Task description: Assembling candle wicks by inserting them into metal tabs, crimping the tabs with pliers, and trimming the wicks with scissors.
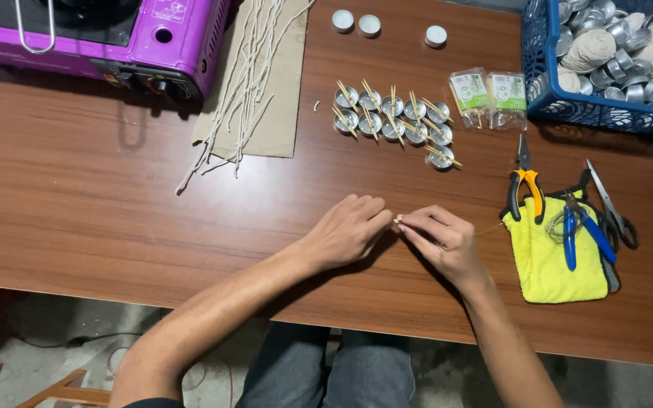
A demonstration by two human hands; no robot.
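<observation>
My left hand [351,229] and my right hand [440,238] meet over the brown table [100,211], fingertips pinched together on a small pale piece [399,221], too small to identify. A thin stick pokes out to the right of my right hand. Beyond my hands stand several small metal cups [391,121], each with thin wooden sticks laid across its top.
A purple portable stove [100,38] sits far left, white wick strings [247,83] on cardboard beside it. Two clear stick packets [489,94], a blue basket [606,60] of metal cups and string balls, pliers [524,185], scissors [610,204] and a yellow cloth [549,257] lie right.
</observation>
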